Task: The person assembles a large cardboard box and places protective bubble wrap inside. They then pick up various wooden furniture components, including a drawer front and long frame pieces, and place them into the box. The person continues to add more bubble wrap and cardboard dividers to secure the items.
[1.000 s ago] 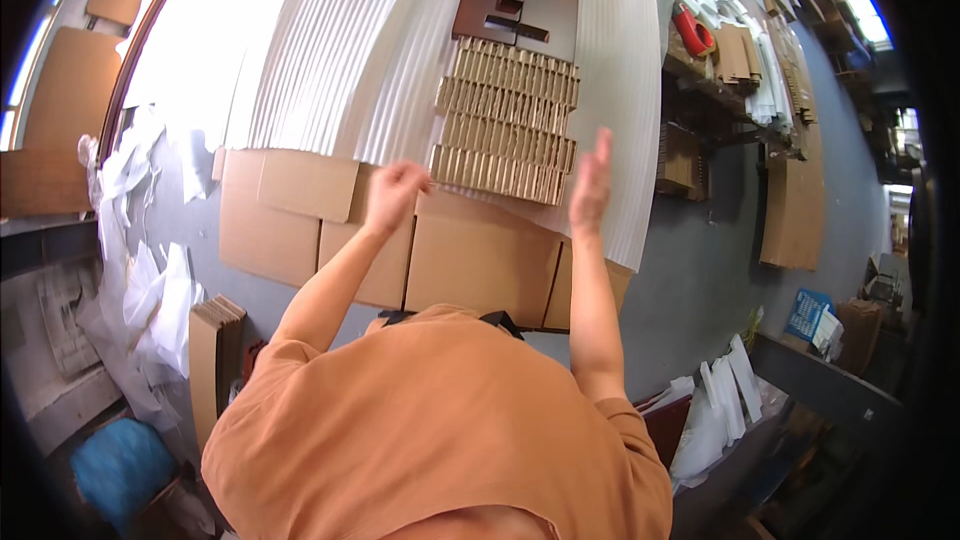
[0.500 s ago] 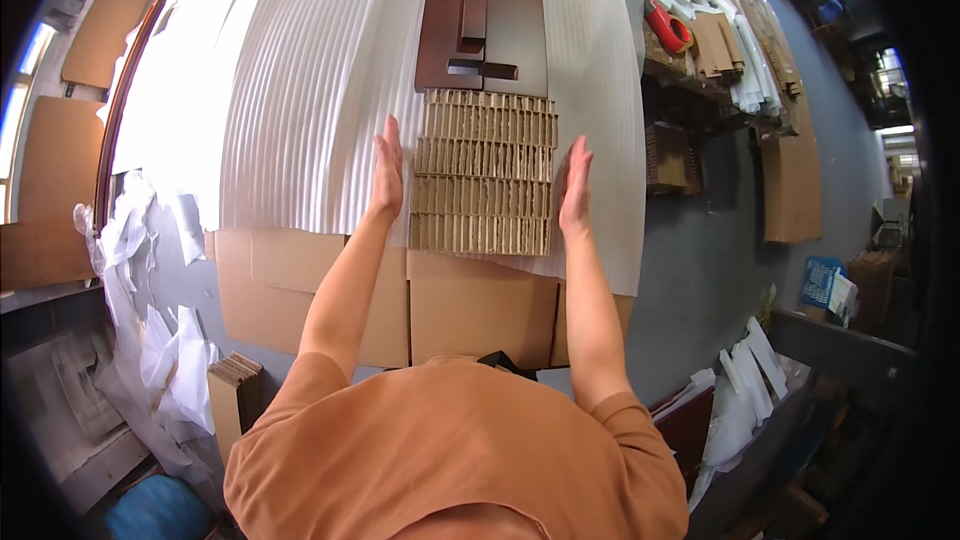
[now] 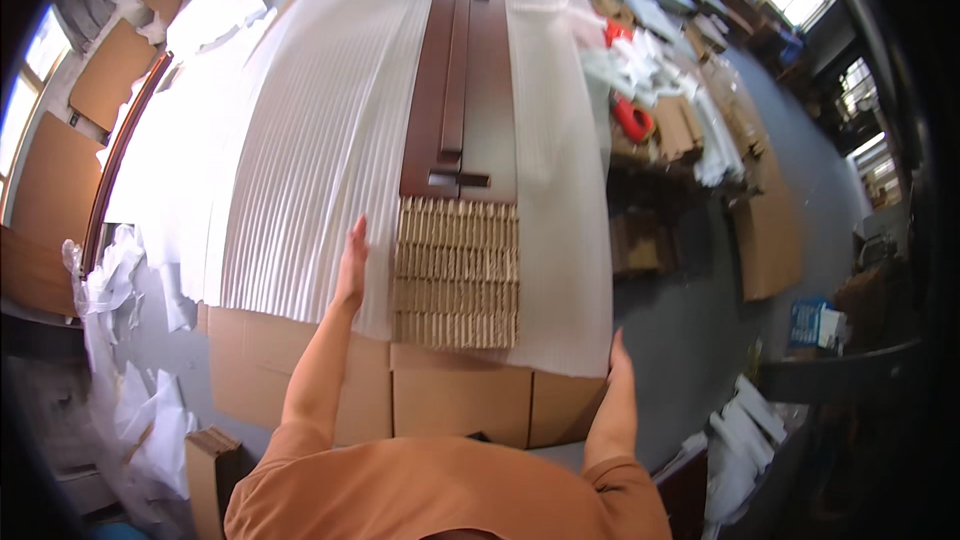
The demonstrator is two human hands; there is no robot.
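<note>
My left hand (image 3: 353, 265) is open, its fingers stretched forward over the white ribbed foam sheet (image 3: 290, 200). It is just left of a block of brown honeycomb cardboard strips (image 3: 458, 275), apart from it. The strips lie in rows against the near end of a long dark reddish-brown panel (image 3: 430, 130), which has a raised bar and a small slot. At the sheet's near right corner is my right hand (image 3: 621, 370), seen edge-on with fingers extended; whether it touches the sheet I cannot tell. Brown cardboard (image 3: 460, 395) lies under the sheet's near edge.
On the right, a cluttered bench (image 3: 655, 155) holds a red tape dispenser (image 3: 632, 120) and white foam scraps. A blue basket (image 3: 806, 323) is farther right. Loose white wrapping (image 3: 150, 420) hangs at the left, near a folded cardboard stack (image 3: 212, 475).
My right hand has moved from beside the honeycomb strips out to the foam sheet's near right corner. My left hand stays open left of the strips. The view has shifted, so the panel appears lower.
</note>
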